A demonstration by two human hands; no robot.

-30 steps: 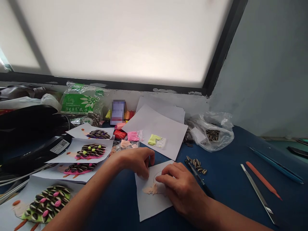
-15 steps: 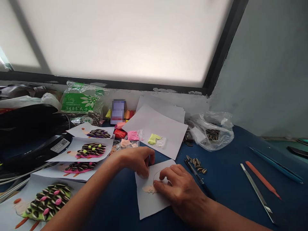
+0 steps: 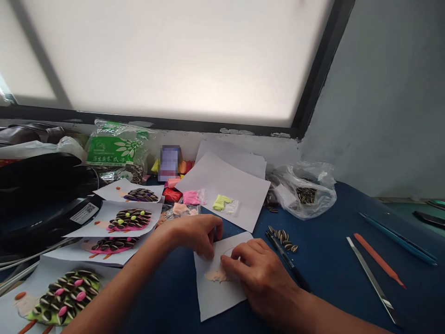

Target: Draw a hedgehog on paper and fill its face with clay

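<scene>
A small white sheet of paper (image 3: 217, 304) lies on the blue table, bearing a drawn outline and a flattened patch of peach modelling clay (image 3: 215, 276). My left hand (image 3: 198, 232) rests at the sheet's upper left edge, fingers curled and thumb pressed down on the paper. Over the right part of the sheet, my right hand (image 3: 262, 271) is closed with thumb and index finger close together just above the clay. Whatever is between those fingertips is too small to make out. Part of the outline is hidden under this hand.
Finished seed-and-clay hedgehog pictures (image 3: 128, 220) lie at left. Loose sunflower seeds (image 3: 283, 236) and a black pen (image 3: 287, 260) are beside my right hand. Clay packets (image 3: 191, 197), a bag of seeds (image 3: 308, 190), a coral tool (image 3: 377, 257) and a metal blade (image 3: 370, 278) lie around.
My right thumb and index finger have shifted slightly up and left from the clay's edge. My left hand stays at the sheet's edge. The view has moved slightly.
</scene>
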